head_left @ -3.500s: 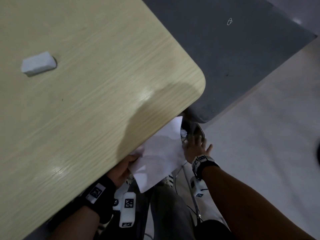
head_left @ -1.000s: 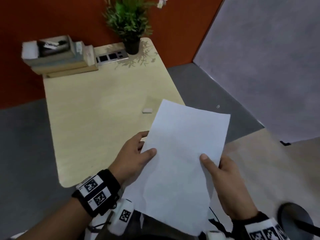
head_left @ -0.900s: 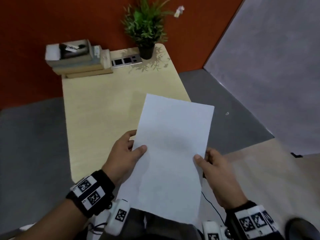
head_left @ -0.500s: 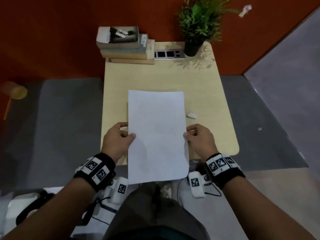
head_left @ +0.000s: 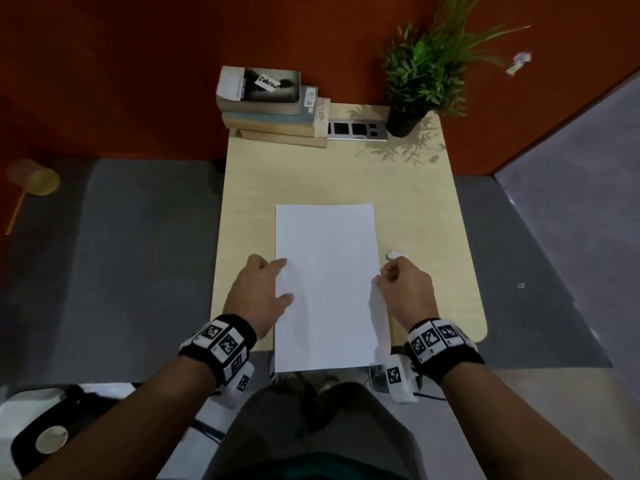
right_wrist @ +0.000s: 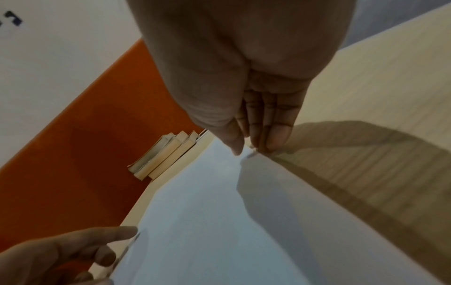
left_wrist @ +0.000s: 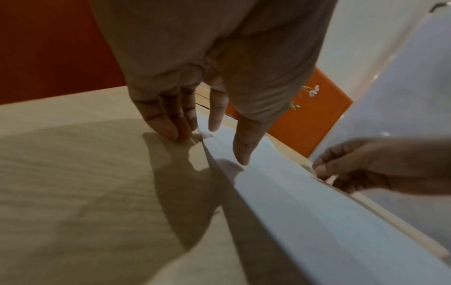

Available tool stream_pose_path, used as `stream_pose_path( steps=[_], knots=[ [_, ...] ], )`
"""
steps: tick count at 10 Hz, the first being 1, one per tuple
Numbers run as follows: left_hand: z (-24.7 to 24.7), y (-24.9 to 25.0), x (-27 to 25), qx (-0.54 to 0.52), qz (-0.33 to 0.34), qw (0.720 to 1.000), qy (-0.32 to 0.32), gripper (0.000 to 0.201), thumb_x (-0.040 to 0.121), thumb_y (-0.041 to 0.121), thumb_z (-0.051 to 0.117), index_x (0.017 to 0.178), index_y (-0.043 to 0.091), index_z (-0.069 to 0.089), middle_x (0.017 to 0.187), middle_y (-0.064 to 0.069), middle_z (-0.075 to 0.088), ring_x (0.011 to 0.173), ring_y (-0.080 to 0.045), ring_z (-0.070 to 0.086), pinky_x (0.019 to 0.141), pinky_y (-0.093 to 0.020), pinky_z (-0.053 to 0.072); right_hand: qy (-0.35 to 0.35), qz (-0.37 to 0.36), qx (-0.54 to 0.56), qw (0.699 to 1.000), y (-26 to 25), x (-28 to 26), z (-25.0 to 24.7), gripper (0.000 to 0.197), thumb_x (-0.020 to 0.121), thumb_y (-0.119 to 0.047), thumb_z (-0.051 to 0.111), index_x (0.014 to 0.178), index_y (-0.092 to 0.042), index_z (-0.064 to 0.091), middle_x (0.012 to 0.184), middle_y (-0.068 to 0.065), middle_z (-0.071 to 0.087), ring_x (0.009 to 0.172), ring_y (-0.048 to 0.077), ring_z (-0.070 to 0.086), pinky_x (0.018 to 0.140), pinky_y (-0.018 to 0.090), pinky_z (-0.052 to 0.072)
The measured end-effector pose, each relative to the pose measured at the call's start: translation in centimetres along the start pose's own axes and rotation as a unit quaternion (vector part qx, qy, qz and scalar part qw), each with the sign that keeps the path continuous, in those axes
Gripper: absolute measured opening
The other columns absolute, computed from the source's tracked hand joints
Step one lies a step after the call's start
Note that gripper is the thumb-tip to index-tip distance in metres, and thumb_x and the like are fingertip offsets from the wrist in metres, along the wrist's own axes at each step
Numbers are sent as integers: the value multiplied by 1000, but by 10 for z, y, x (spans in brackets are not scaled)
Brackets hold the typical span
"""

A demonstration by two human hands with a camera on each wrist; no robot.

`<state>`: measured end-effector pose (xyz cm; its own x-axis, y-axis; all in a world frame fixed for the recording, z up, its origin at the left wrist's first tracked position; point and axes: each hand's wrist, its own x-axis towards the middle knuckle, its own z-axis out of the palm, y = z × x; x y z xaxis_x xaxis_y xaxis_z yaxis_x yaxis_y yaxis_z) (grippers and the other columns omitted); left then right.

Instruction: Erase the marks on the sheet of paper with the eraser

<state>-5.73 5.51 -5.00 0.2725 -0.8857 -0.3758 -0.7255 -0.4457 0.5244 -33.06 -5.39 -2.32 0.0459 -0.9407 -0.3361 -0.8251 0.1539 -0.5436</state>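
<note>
So the white sheet of paper (head_left: 325, 289) lies mid-frame on the light wooden table (head_left: 433, 209), bottom end hanging off the edge. Small white eraser (head_left: 396, 253) sits just right of it. The right hand (head_left: 407, 292) pinches the sheet's right edge, the left hand (head_left: 258, 296) rests loose-fingered at its left edge.

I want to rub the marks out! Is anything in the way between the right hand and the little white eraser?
Nothing visible is. The small white eraser lies on the light wooden table just beyond the right hand, beside the white sheet of paper whose edge that hand pinches.
</note>
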Motion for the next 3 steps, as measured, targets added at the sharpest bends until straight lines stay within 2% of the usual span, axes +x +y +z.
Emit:
stream_pose_path(
  steps=[1,2,3],
  knots=[
    [2,0,-1,90,29,995,-10,81,96,44,80,167,29,44,121,4,37,115,-23,50,99,-38,48,-18,-66,-64,996,1,-8,2,25,85,-32,74,106,-22,63,95,-7,60,85,13,58,74,27,43],
    [-3,7,-1,130,33,991,-14,79,99,49,75,168,34,39,117,5,31,118,-23,47,100,-39,44,-43,-87,-112,989,6,-15,7,30,86,-33,73,113,-21,63,104,-4,55,88,16,56,78,28,45],
    [-4,11,3,147,29,989,0,75,103,50,68,170,37,35,123,1,39,118,-23,47,102,-39,42,-37,-98,-105,989,9,-13,8,29,88,-34,71,112,-22,62,104,-6,54,89,16,58,77,29,47]
  ],
)
